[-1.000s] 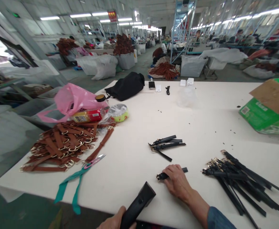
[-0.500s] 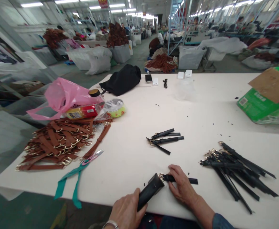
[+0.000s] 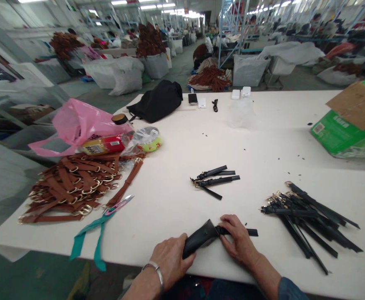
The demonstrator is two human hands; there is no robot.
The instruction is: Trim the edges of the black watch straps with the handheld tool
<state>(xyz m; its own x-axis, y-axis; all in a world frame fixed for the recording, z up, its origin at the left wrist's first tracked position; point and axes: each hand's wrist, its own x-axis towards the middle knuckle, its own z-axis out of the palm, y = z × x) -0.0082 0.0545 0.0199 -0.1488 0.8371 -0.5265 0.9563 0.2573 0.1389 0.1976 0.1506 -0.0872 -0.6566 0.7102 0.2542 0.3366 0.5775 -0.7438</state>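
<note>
My left hand (image 3: pixel 170 257), with a metal bangle at its wrist, is closed round a black tube-like thing (image 3: pixel 201 238) that widens at its far end; its exact kind I cannot tell. That wide end covers the buckle end of a black buckled strap (image 3: pixel 252 232). The fingers of my right hand (image 3: pixel 239 241) pinch this strap on the table, and its tail sticks out to the right. Beyond my hands lie several black straps (image 3: pixel 218 181) with gold buckles. A larger pile of black straps (image 3: pixel 307 221) spreads out to the right of my right hand.
On the left of the white table (image 3: pixel 163 187) are scissors (image 3: pixel 120 205) with teal cloth, a heap of brown straps (image 3: pixel 73 187), a pink bag (image 3: pixel 76 125) and a tape roll (image 3: pixel 151 141). A black bag (image 3: pixel 159 102) lies at the back, a green box (image 3: pixel 341 133) at the right.
My left hand has pushed the black tube-like thing slightly right and up, over the strap's buckle, which showed before. My right hand keeps its place on the strap.
</note>
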